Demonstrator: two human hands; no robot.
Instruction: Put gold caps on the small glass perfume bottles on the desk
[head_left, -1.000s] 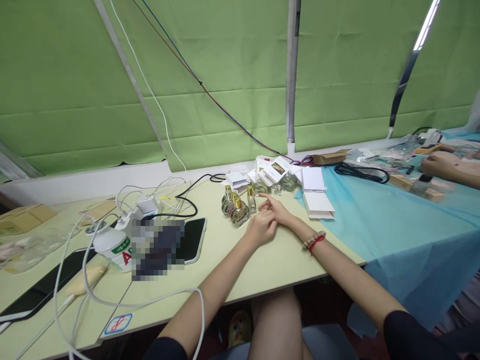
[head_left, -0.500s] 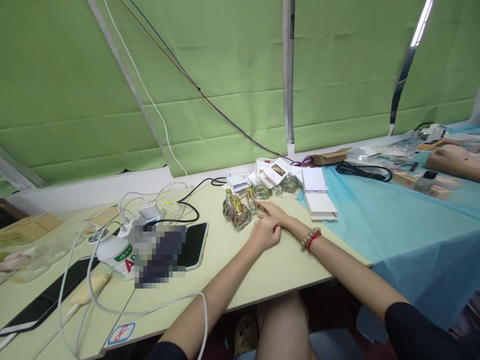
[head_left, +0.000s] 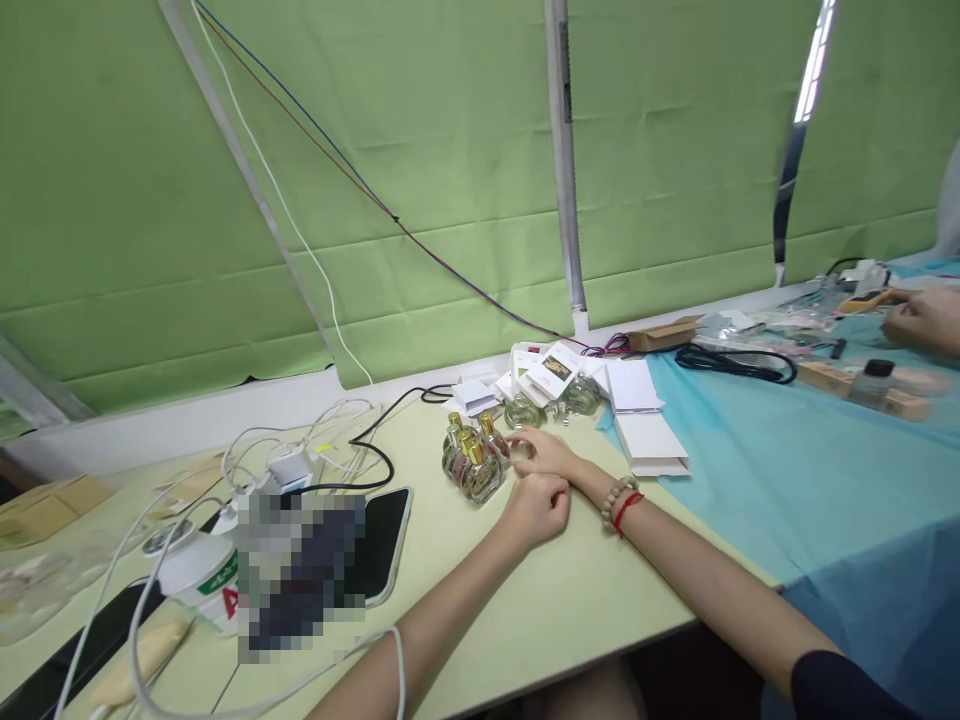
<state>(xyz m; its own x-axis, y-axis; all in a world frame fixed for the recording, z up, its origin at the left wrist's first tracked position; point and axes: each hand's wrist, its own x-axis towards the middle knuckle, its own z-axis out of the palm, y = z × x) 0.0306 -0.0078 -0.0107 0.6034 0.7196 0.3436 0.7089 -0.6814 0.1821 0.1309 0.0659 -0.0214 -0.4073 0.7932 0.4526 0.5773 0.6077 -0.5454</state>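
A tight group of glass perfume bottles with gold caps stands upright on the pale yellow table. My right hand is just right of them, its thumb and forefinger curved and apart beside the rearmost bottle. Whether a fingertip touches that bottle is hard to make out. Below it, my left hand rests on the table as a loose fist, close against the right hand, with no object showing in it. Behind the hands lie clear glass bottles without gold caps, among white printed boxes.
White boxes lie to the right, beside a blue sheet. A phone, a white bottle and tangled white cables occupy the left. Another person's hand is at the far right near a dark-capped bottle.
The gold-capped bottle by my right fingers has moved left against the group, and those fingers are now curved apart from it. My left hand stays in a fist. The view has tilted up.
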